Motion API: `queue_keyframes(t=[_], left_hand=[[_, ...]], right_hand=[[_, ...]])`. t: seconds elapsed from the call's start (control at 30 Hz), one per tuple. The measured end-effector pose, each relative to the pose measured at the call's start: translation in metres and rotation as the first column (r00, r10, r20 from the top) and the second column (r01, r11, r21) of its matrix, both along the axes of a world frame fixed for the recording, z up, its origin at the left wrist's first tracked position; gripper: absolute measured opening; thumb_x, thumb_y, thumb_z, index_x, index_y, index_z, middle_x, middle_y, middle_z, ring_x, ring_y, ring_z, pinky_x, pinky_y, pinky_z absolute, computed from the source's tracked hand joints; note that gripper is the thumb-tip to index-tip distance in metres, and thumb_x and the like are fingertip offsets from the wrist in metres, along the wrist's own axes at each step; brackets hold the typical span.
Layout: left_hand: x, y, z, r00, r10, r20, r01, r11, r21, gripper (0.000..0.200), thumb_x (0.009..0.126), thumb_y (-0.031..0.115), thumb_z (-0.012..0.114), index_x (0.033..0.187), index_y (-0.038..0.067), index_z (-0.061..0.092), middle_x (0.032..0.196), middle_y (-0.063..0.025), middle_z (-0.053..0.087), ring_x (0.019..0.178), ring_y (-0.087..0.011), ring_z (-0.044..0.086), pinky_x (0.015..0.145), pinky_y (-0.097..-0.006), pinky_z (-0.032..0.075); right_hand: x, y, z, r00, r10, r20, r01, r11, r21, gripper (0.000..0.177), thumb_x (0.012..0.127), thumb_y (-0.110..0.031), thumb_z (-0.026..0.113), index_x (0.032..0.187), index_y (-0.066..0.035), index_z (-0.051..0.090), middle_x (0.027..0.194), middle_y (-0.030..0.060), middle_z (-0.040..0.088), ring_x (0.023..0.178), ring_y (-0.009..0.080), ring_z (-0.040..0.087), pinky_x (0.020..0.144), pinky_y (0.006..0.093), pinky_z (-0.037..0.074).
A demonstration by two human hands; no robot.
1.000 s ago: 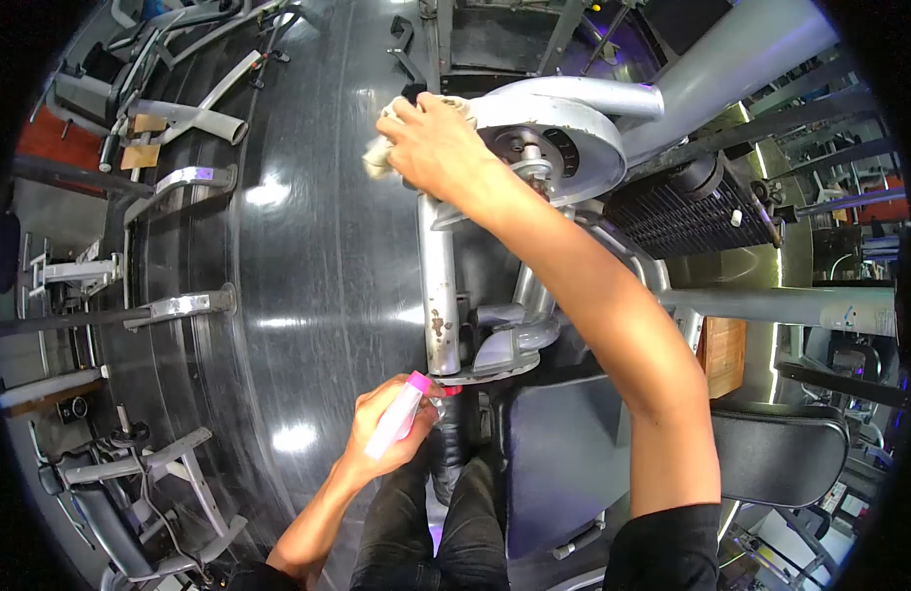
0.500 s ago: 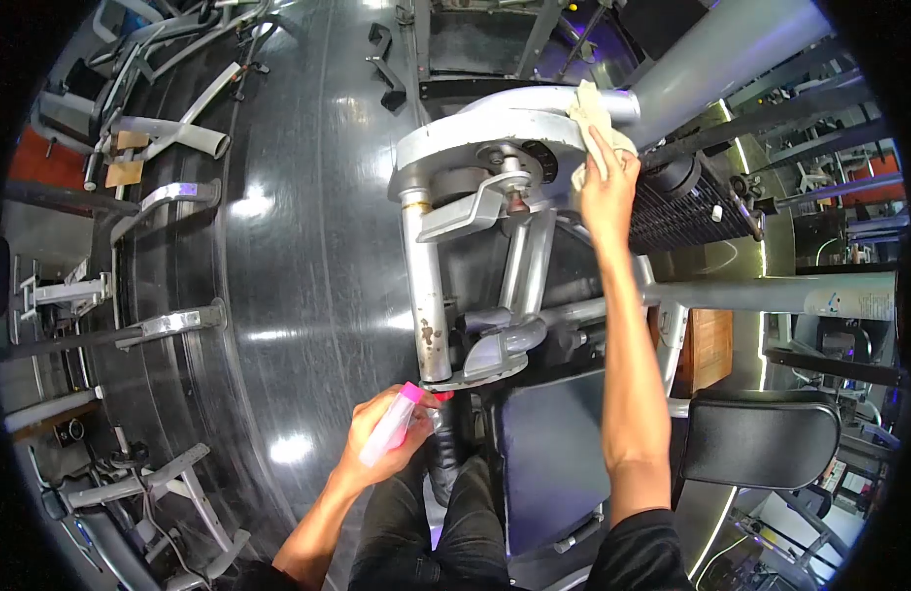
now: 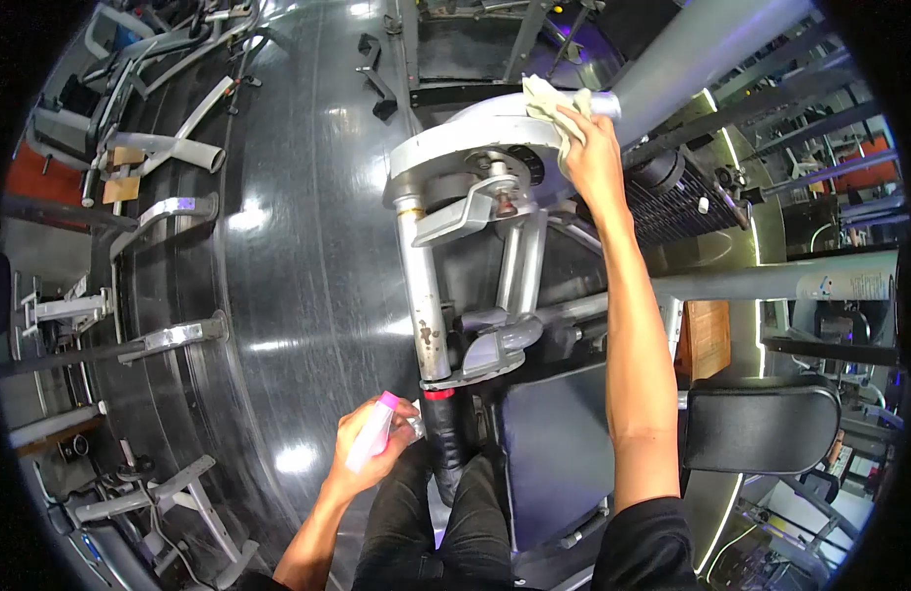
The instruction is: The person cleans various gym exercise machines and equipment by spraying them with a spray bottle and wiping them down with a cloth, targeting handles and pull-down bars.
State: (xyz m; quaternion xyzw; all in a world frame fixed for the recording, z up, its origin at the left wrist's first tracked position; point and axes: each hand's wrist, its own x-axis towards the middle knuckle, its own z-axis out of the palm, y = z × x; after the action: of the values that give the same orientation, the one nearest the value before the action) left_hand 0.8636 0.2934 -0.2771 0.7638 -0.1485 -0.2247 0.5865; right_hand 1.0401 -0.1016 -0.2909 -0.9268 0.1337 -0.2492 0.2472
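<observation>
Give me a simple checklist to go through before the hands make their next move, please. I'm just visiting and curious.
1. Cloth held in the right hand: ok, the fingers grasp it.
2. Cloth at the machine: ok, it lies against the curved silver frame.
3. Bottle secure in the left hand: ok, the hand is wrapped around it.
4. Enough liquid in the bottle: cannot tell, the level does not show clearly.
5. Finish of the silver post unmarked: not ok, dark patches show near its lower end.
6. Curved silver frame dry: cannot tell, its shine could be reflected light.
</observation>
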Motion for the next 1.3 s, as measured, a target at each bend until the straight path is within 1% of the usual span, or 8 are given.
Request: queue_keyframes(t=[0.43,0.5,0.57,0.73,0.9,1.1,1.17,1.3], left_hand=[[-0.007,-0.008,-0.012,0.990,-0.127,-0.067,0.124,0.991,-0.041,0.020,0.079,-0.011,0.060,0.098,-0.003,0.059,0.096,-0.0124,0.064,0.076,-0.0150,0.063,0.068,-0.0288,0.055],[-0.010,-0.013,-0.012,0.986,-0.141,-0.087,0.137,0.989,-0.061,0.020,0.079,-0.011,0.060,0.098,-0.003,0.058,0.096,-0.0126,0.064,0.077,-0.0153,0.063,0.068,-0.0290,0.055],[-0.014,-0.019,-0.010,0.984,-0.053,-0.169,0.041,0.997,-0.072,0.019,0.079,-0.004,0.065,0.097,-0.001,0.063,0.091,-0.0094,0.066,0.078,-0.0148,0.064,0.071,-0.0273,0.052],[-0.022,-0.036,-0.004,0.983,-0.098,-0.153,0.088,0.993,-0.073,0.019,0.079,-0.005,0.065,0.098,-0.001,0.063,0.092,-0.0095,0.066,0.078,-0.0141,0.064,0.071,-0.0266,0.052],[-0.035,-0.047,-0.010,0.967,-0.251,-0.047,0.247,0.966,-0.071,0.021,0.081,-0.009,0.061,0.101,-0.003,0.057,0.097,-0.0139,0.063,0.077,-0.0153,0.062,0.069,-0.0305,0.056],[-0.062,-0.064,-0.013,0.963,-0.213,-0.166,0.210,0.977,-0.036,0.021,0.079,-0.006,0.065,0.099,-0.002,0.062,0.093,-0.0095,0.067,0.080,-0.0156,0.065,0.071,-0.0278,0.053],[-0.069,-0.067,-0.011,0.945,-0.321,-0.065,0.322,0.947,0.007,0.020,0.080,-0.009,0.060,0.099,-0.003,0.057,0.096,-0.0105,0.064,0.079,-0.0156,0.065,0.066,-0.0269,0.055],[-0.080,-0.067,-0.006,0.954,-0.280,-0.108,0.280,0.960,-0.018,0.022,0.078,-0.006,0.065,0.100,-0.002,0.062,0.093,-0.0104,0.066,0.081,-0.0167,0.066,0.071,-0.0284,0.052]], right_hand=[[-0.055,-0.016,-0.162,0.893,-0.437,-0.110,0.432,0.763,0.480,0.033,0.088,-0.022,0.060,0.119,-0.010,0.063,0.098,0.0251,0.061,0.103,0.0393,0.058,0.089,0.0428,0.045],[-0.065,0.016,-0.127,0.889,-0.258,-0.377,0.433,0.743,0.511,0.031,0.087,-0.018,0.059,0.116,-0.009,0.064,0.095,0.0240,0.062,0.100,0.0382,0.059,0.089,0.0401,0.046],[-0.086,0.037,-0.145,0.951,0.291,-0.102,-0.176,0.784,0.596,0.033,0.082,-0.011,0.059,0.115,-0.009,0.064,0.099,0.0215,0.061,0.098,0.0371,0.058,0.088,0.0398,0.046],[-0.167,0.091,-0.122,0.935,0.152,-0.320,-0.123,0.986,0.110,0.038,0.075,-0.003,0.057,0.111,-0.013,0.067,0.110,0.0136,0.056,0.101,0.0324,0.055,0.085,0.0398,0.047],[-0.255,0.027,-0.152,0.909,-0.227,-0.349,0.096,0.930,-0.355,0.032,0.082,-0.012,0.051,0.110,-0.016,0.067,0.109,0.0126,0.055,0.098,0.0330,0.055,0.079,0.0384,0.047],[-0.323,-0.050,-0.215,0.760,-0.283,-0.585,0.290,0.953,-0.084,0.036,0.078,-0.005,0.055,0.113,-0.010,0.065,0.104,0.0137,0.057,0.097,0.0353,0.055,0.081,0.0422,0.047],[-0.323,-0.042,-0.230,0.998,0.046,-0.032,-0.044,0.998,0.047,0.041,0.075,-0.002,0.056,0.115,-0.010,0.064,0.103,0.0155,0.058,0.096,0.0360,0.054,0.082,0.0425,0.047],[-0.316,0.046,-0.193,0.972,0.166,-0.166,-0.091,0.918,0.385,0.049,0.075,0.002,0.054,0.121,-0.013,0.062,0.104,0.0178,0.056,0.096,0.0353,0.052,0.088,0.0398,0.042]])
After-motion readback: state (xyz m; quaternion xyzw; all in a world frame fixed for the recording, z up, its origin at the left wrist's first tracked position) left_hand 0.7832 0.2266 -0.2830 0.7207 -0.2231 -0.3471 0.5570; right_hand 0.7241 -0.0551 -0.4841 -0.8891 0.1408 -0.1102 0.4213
